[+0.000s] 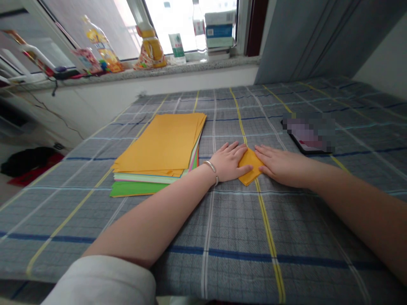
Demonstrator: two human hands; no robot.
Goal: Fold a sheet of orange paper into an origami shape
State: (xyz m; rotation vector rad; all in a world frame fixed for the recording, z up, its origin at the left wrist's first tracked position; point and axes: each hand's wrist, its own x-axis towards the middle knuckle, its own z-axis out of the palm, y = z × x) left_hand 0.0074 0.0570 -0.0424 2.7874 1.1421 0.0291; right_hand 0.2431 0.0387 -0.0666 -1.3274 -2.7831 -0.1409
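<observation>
A small piece of folded orange paper (pixel 249 163) lies on the checked cloth, one corner pointing toward me. Flat over its left side rests my left hand (pixel 229 161), fingers stretched out and thumb on the paper; a silver bangle circles that wrist. My right hand (pixel 276 163) touches the paper's right edge with its fingertips, the fingers extended and lying low. Both hands cover parts of the paper, so its full outline is hidden. Left of my left hand sits a stack of coloured paper sheets (pixel 162 142), orange on top, with white and green sheets showing beneath.
A phone (pixel 307 135), partly blurred, lies on the checked cloth (pixel 178 271) to the right. Behind, the windowsill (pixel 190 67) holds a yellow bottle (pixel 152 46), a green-and-white tube (pixel 177 47), a clear bottle (pixel 199 31) and stacked boxes (pixel 219 31). A grey curtain (pixel 305 38) hangs at back right.
</observation>
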